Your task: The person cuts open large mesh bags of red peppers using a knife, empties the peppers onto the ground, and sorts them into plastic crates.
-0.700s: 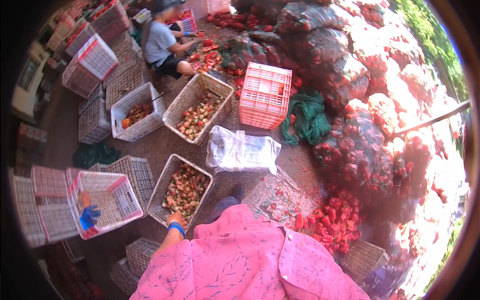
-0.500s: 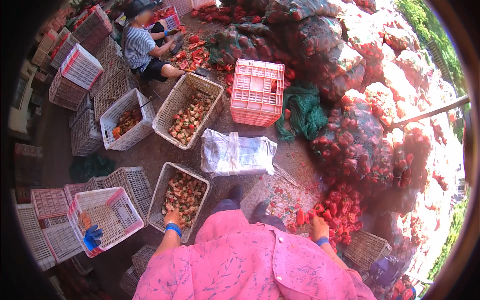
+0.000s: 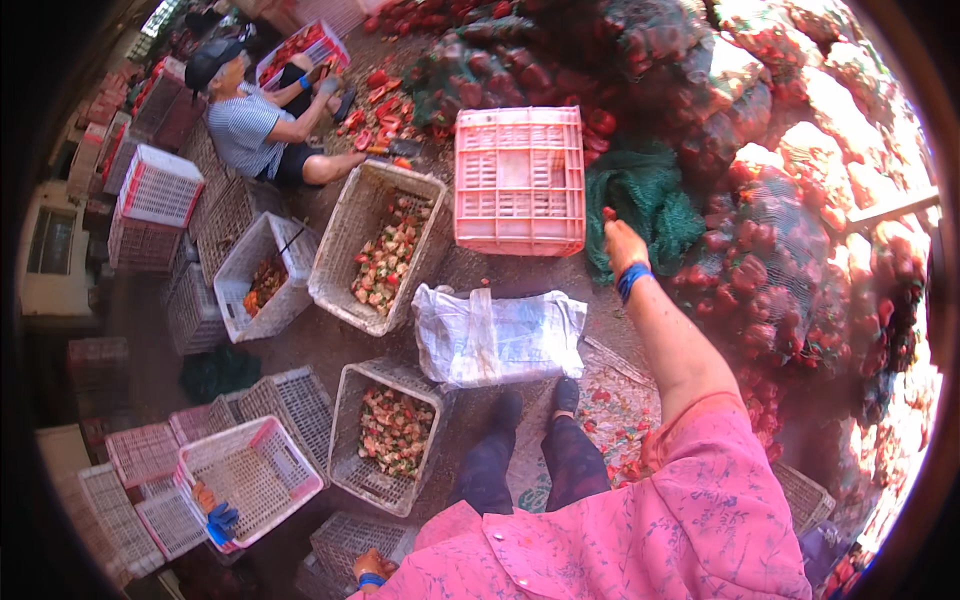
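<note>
Your right hand (image 3: 625, 246) reaches out at the end of a stretched arm, its fingers close together and pointing forward, a blue wristband (image 3: 632, 277) behind it; a small red piece (image 3: 609, 213) shows right at the fingertips, though you cannot tell from this head view whether they grip it or only overlap it. Green netting (image 3: 662, 205) lies just beyond and beside that hand, with the pink crate (image 3: 520, 180) near on its left. Your left hand (image 3: 373, 566) is low at the bottom edge, fingers partly curled beside grey crates (image 3: 350, 540); whether it holds anything cannot be made out. Ahead of it stands a pale crate (image 3: 352, 468) with trimmed pepper pieces (image 3: 390, 430) inside, and a silvery wrapped bundle (image 3: 500, 335) lies in front of your feet. Any lettering on the crates is too small and blurred to read.
</note>
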A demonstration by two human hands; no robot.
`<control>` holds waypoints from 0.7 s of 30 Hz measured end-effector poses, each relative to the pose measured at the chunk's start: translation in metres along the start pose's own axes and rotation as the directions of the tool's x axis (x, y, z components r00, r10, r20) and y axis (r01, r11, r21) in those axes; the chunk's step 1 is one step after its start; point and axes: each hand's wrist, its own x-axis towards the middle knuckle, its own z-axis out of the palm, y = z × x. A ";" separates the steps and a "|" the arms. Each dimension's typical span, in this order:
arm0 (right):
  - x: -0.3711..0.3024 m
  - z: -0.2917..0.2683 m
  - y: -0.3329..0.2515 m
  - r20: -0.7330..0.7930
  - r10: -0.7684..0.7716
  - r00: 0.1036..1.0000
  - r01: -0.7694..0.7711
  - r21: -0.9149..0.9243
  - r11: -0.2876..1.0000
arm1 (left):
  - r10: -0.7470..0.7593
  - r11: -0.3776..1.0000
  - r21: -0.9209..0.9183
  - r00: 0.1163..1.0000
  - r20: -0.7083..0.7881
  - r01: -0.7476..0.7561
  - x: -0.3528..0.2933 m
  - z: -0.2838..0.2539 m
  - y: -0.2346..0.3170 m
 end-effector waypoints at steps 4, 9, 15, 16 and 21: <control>0.084 0.035 -0.006 -0.001 -0.123 0.992 0.119 -0.216 0.969 | -0.005 0.991 0.130 0.995 -0.098 0.018 -0.028 -0.006 -0.045; 0.091 0.084 -0.053 0.287 0.237 0.928 -0.343 0.415 0.843 | -0.166 0.981 0.101 0.986 0.001 0.165 -0.038 -0.036 -0.123; 0.140 0.112 -0.006 0.480 0.176 0.860 -0.411 0.445 0.795 | -0.128 0.957 0.239 0.978 -0.166 0.166 -0.015 -0.003 -0.147; 0.120 0.129 -0.016 0.522 0.164 0.837 -0.419 0.419 0.805 | -0.099 0.944 0.297 0.983 -0.155 0.142 -0.018 0.000 -0.157; 0.126 0.150 -0.042 0.515 -0.247 0.821 0.394 -0.198 0.898 | 0.276 0.508 0.838 0.959 0.062 -0.200 0.013 -0.040 -0.148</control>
